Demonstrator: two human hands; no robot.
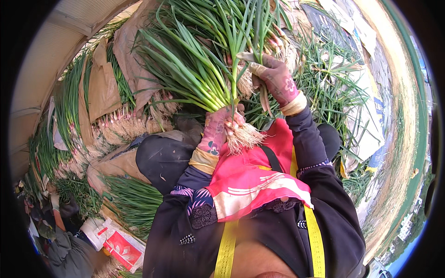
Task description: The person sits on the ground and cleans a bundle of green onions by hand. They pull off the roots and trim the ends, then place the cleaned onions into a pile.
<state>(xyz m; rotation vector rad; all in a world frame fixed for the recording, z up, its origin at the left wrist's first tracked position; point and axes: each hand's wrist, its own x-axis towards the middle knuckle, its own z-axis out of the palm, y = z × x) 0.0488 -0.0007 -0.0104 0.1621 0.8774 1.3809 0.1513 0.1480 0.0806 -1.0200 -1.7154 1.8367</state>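
My left hand (216,127), in a pink flowered glove, grips a bunch of green onions (208,88) just above the pale roots. The long green leaves fan up and away from me; the roots lie over my pink and white apron (257,180). To the right of the bunch's stems, my right hand (276,74), gloved too, pinches some green leaves (258,38) and a limp, pale strip between thumb and fingers. Whether those leaves are joined to the bunch cannot be told.
Piled green onions (222,21) lie ahead, with rows of rooted ones (118,125) at the left, partly under brown sheets (102,83). Loose green leaves (323,87) cover the ground at right. A red and white bag (123,246) and another person (69,246) are at lower left.
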